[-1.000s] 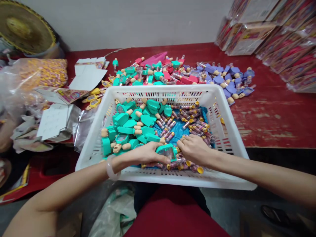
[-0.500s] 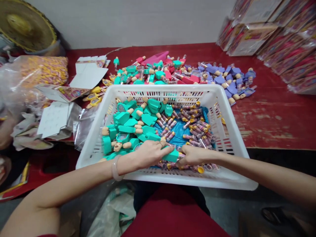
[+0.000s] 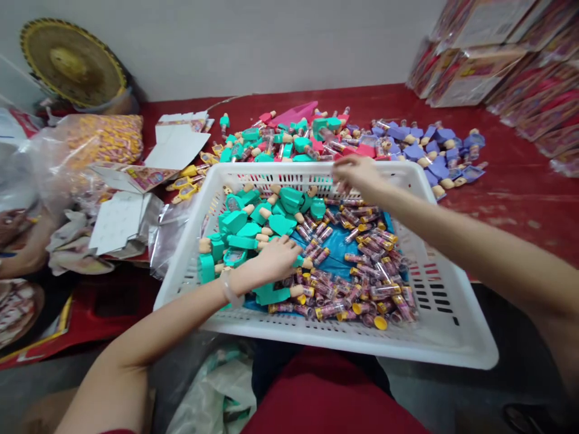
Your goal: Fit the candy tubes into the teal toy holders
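Note:
A white plastic basket (image 3: 344, 343) stands in front of me, its left part heaped with teal plastic cases with beige knobs (image 3: 283, 224). Clear tubes with yellow caps (image 3: 335, 310) fill the right part, over a blue plastic sheet (image 3: 335, 246). Among the teal cases, my left hand (image 3: 278, 258) has its fingers curled on one at the heap's right edge, partly hidden beneath them. My right hand (image 3: 359, 176) is above the basket's far rim, blurred, its fingers apart and nothing visible in them. Just beyond it is a blurred teal case with a clear tube (image 3: 326, 131).
Behind the basket lie teal and red pieces, with purple ones (image 3: 434, 147) to the right. Packaged boxes (image 3: 474, 75) are stacked at the far right. Cartons (image 3: 120, 224) and a bag of yellow pieces (image 3: 104, 141) sit left. Another person's arm (image 3: 22, 250) shows at the left edge.
My right hand has moved from the tubes up to the far rim, leaving the teal case it was working on. My left hand has moved slightly left and up onto another case.

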{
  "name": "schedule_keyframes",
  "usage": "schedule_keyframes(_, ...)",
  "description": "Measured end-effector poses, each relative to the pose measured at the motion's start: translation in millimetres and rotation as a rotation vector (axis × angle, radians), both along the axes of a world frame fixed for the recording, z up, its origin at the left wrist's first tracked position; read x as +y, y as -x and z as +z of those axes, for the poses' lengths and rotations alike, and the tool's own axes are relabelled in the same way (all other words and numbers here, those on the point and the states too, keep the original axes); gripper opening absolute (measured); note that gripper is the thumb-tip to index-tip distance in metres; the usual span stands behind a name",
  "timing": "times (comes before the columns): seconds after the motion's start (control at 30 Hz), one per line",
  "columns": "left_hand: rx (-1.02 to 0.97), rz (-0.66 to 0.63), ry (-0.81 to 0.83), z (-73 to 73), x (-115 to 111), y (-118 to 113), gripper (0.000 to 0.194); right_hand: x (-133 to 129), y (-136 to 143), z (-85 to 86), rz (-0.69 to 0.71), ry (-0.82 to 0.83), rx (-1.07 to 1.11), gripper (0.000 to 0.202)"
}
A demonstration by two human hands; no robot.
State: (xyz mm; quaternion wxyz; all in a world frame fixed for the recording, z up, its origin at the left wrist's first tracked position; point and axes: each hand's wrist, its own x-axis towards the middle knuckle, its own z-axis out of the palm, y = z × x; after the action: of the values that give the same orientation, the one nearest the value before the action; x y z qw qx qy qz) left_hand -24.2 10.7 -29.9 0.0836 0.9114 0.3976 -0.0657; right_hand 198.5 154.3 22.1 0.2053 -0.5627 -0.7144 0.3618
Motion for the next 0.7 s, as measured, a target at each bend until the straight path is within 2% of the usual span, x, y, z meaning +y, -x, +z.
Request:
schedule_keyframes(0.03,0.001,-0.028,0.014,-7.7,-2,-6,0.036,-14,6,-15.2,0.186,0.063,-0.123,0.041)
schedule_keyframes(0.1,-0.010,-0.046,0.028,-21.2,-4,-14,0.027,-48,16,-51.9,0.361,0.170,-0.252,0.028)
schedule_keyframes(0.13,-0.017,-0.037,0.026,-26.3,-4,-15,0.021,-65,18,-70.1,0.506,0.130,-0.426,0.027)
schedule_keyframes(0.2,-0.032,-0.003,0.021,-31.7,-2,-14,0.021,-91,19,-99.8,0.556,0.111,-0.535,0.028)
schedule_keyframes(0.27,-0.052,0.033,0.040,-29.4,5,-9,0.018,-102,14,-116.6,0.555,0.094,-0.615,0.032)
schedule_keyframes(0.3,-0.066,0.054,0.052,-25.4,9,-5,0.014,-104,10,-120.6,0.548,0.085,-0.649,0.033)
schedule_keyframes(0.37,-0.105,0.111,0.067,-13.7,19,3,0.020,-103,1,-123.4,0.532,0.066,-0.713,0.032)
schedule_keyframes(0.43,-0.284,0.235,0.152,-0.4,28,11,0.032,-102,-5,-123.6,0.503,0.049,-0.767,0.030)
schedule_keyframes(0.57,-0.888,0.597,0.543,17.4,35,20,0.043,-104,-8,-120.6,0.426,0.013,-0.821,0.029)
schedule_keyframes(0.63,-1.073,0.730,0.750,20.7,34,22,0.041,-105,-8,-110.9,0.388,-0.010,-0.826,0.029)
schedule_keyframes(0.7,-1.217,0.817,0.942,22.1,33,22,0.037,-105,-10,-93.4,0.330,-0.057,-0.790,0.035)
